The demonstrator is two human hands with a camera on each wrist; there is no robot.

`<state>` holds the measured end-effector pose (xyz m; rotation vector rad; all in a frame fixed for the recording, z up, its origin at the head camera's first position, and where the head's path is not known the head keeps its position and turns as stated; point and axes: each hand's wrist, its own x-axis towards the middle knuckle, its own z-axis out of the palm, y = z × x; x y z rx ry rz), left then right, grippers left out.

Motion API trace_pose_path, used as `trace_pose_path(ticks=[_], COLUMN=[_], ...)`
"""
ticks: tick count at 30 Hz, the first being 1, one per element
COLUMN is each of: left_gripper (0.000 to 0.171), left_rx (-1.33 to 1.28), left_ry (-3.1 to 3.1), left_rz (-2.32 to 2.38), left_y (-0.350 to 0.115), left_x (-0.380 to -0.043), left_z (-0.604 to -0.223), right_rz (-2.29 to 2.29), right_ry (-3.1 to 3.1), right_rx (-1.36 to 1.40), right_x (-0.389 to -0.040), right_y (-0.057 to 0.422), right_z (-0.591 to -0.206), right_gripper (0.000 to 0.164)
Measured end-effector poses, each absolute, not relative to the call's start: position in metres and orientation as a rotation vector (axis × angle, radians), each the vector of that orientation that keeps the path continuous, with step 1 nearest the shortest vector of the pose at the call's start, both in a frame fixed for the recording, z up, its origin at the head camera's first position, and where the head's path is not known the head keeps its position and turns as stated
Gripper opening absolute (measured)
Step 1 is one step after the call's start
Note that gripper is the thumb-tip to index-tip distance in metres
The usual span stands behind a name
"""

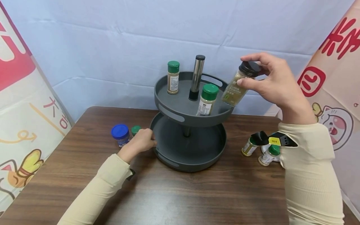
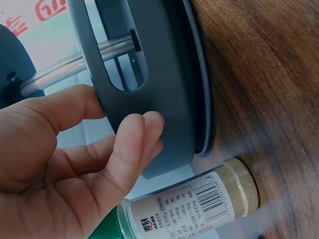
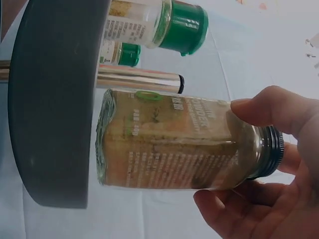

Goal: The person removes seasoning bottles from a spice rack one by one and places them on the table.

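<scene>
My right hand grips a glass jar of cumin powder near its black lid, thumb on one side and fingers on the other. The jar is tilted, its base close to the right rim of the upper tier in the head view. A grey two-tier tray with a metal post stands on the table. My left hand is at the left rim of its lower tier, thumb at the rim's edge and curled fingers against the outer wall. Two green-capped spice bottles, one rear left and one front right, stand on the upper tier.
Left of the tray, a blue-lidded jar and a green-capped bottle are partly behind my left hand. Several spice bottles stand on the right, partly hidden by my right sleeve. A pale cloth hangs behind the wooden table.
</scene>
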<state>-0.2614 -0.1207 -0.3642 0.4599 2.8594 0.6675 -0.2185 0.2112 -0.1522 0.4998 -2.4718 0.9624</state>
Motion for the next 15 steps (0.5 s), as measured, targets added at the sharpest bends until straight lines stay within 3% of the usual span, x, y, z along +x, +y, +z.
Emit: trace_pose_path(ticks=[11,15], left_gripper=[0.012,0.029], left_rx=[0.473,0.48], left_ry=[2.857,2.857], left_rz=[0.673,0.686], left_y=[-0.121,-0.121], left_x=[-0.261,-0.26], left_z=[-0.365,-0.364], right_rz=[0.957,0.959], right_ry=[-2.515,-2.536], right_rx=[0.454,0.455], right_x=[-0.214,-0.212], right_y=[0.228,0.236], right_z=[-0.153,-0.152], right_gripper=[0.05,0.051])
